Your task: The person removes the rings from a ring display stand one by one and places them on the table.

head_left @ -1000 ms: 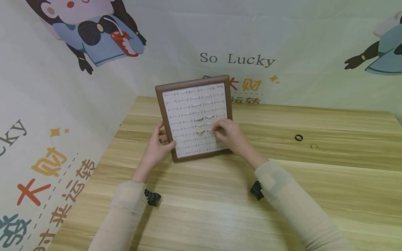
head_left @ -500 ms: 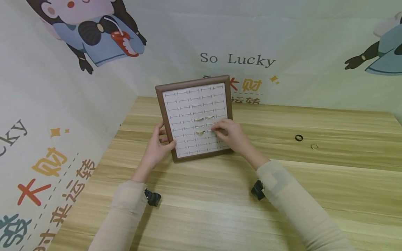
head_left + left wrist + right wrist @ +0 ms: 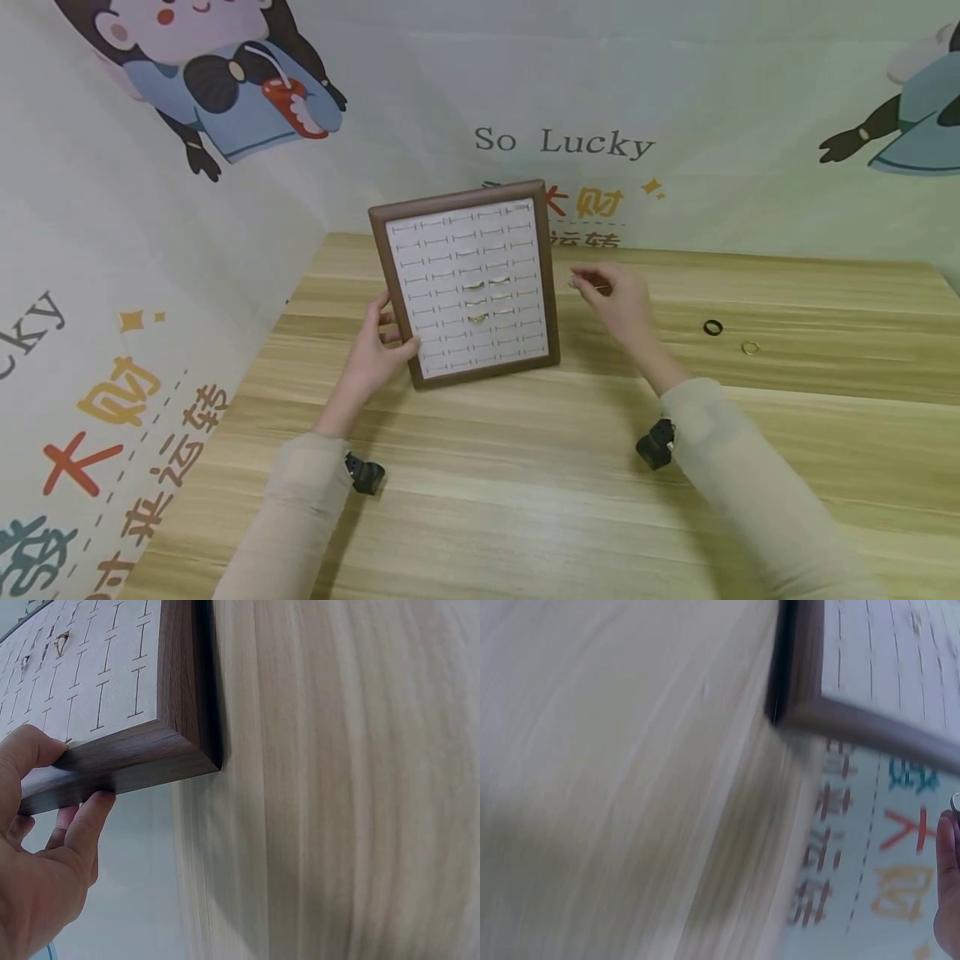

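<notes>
A ring display board point(image 3: 442, 333) with a brown frame and a pale slotted face stands tilted on the table. My left hand point(image 3: 372, 350) grips its left edge, thumb point(image 3: 37, 748) on the front rim and fingers along the side. Off the board's right side, my right hand point(image 3: 618, 304) pinches a small silvery ring point(image 3: 572, 282) between thumb and fingertips. That ring point(image 3: 955, 801) shows at the edge of the right wrist view. Several rings sit in the middle slots, among them a gold ring point(image 3: 477, 317) and another ring point(image 3: 499, 281) higher up.
A black ring point(image 3: 712, 327) and a thin gold ring point(image 3: 751, 348) lie on the wooden table point(image 3: 510, 492) to the right of the right hand. A printed backdrop point(image 3: 720, 108) hangs behind the table and down its left side.
My right hand has moved from the board's face out to the right, and a silvery ring now shows at its fingertips. The left hand and the board have stayed in place.
</notes>
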The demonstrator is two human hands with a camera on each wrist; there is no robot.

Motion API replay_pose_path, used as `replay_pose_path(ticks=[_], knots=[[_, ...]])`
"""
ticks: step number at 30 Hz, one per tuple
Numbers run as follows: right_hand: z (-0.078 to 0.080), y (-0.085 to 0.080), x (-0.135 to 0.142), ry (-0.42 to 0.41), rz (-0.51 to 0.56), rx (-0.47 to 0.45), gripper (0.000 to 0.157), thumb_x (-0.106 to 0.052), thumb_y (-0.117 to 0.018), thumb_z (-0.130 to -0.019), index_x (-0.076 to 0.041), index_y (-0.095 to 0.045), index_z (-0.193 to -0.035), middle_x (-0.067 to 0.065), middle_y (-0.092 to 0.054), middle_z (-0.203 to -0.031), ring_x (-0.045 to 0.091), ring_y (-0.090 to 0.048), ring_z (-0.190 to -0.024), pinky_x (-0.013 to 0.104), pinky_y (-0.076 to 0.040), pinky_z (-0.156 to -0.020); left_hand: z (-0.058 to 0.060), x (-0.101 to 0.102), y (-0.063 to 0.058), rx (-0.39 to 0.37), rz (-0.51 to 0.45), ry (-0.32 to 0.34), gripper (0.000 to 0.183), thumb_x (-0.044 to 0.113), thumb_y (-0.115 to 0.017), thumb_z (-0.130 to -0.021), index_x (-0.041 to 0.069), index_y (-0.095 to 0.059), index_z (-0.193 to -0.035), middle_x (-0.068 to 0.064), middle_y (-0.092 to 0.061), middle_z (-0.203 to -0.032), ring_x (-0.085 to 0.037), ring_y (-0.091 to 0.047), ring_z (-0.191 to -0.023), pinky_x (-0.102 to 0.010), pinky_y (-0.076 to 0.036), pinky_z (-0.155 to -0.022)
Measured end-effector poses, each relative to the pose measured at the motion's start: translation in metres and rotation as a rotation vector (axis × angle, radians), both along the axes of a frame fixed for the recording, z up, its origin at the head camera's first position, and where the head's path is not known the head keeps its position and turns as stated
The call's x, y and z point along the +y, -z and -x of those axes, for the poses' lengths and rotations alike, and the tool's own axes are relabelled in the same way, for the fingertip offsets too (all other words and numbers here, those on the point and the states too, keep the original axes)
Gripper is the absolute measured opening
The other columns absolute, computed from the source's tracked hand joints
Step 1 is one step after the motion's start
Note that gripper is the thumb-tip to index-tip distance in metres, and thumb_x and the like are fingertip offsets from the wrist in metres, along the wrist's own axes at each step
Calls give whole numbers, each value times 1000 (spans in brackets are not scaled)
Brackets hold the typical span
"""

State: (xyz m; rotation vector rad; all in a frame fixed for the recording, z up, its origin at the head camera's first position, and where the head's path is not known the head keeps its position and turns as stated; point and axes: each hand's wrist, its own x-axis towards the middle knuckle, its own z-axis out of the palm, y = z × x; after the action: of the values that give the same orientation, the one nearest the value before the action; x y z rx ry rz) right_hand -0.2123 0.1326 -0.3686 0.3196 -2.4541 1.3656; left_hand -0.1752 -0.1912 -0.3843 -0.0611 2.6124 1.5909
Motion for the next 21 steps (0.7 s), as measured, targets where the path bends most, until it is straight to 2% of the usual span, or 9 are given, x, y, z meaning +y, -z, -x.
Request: replay_pose_path(ticks=[3, 5, 7, 10, 13, 16, 21], knots=[[-1, -2, 21, 54, -7, -25, 22, -1, -66, -100, 12, -71, -118, 31, -72, -115, 45, -70, -105, 4, -51, -82, 0, 0, 1, 1, -1, 0, 88, 2, -62, -98, 7, -10, -168, -31, -38, -153, -49, -51, -135, -54, -52, -112], [-2, -2, 37, 86, -21, -56, 25, -5, -65, -102, 11, -70, -121, 32, -71, -118, 44, -69, -108, -3, -41, -77, 0, 0, 1, 1, -2, -1, 88, 2, -62, -98, 7, -10, -168, -32, -38, -153, -49, -50, -135, -54, -51, -112], [-3, -1, 53, 118, -28, -82, 27, -8, -64, -104, 11, -69, -123, 32, -70, -121, 38, -70, -105, -3, -39, -74, 0, 0, 1, 2, -1, -2, 87, 2, -62, -98, 7, -10, -168, -32, -38, -154, -49, -50, -135, -54, -51, -113], [-3, 4, 78, 165, -35, -102, 28, -9, -63, -104, 12, -69, -122, 33, -69, -120, 8, -69, -88, -3, -42, -69, -1, 1, 1, 1, -3, -4, 87, 2, -62, -98, 8, -10, -168, -32, -38, -154, -49, -50, -135, -54, -51, -113], [-4, 11, 101, 215, -33, -125, 27, -5, -60, -104, 15, -68, -120, 36, -68, -117, -17, -50, -75, -2, -43, -64, -1, 1, 1, 0, -6, -5, 87, 1, -62, -98, 8, -11, -168, -32, -39, -153, -49, -50, -135, -54, -51, -113], [-7, 18, 124, 280, -35, -159, 26, -3, -57, -104, 18, -67, -118, 36, -66, -113, -20, -42, -70, -1, -41, -60, -1, 1, 1, -2, -10, -5, 86, 2, -62, -98, 8, -11, -167, -31, -39, -153, -49, -51, -136, -54, -51, -113], [-15, 30, 157, 410, -61, -264, 29, -7, -55, -104, 16, -66, -117, 9, -65, -89, -15, -41, -63, 6, -39, -54, -1, 2, 2, -4, -7, -2, 86, 2, -62, -99, 7, -11, -167, -31, -40, -153, -48, -51, -136, -54, -51, -112]])
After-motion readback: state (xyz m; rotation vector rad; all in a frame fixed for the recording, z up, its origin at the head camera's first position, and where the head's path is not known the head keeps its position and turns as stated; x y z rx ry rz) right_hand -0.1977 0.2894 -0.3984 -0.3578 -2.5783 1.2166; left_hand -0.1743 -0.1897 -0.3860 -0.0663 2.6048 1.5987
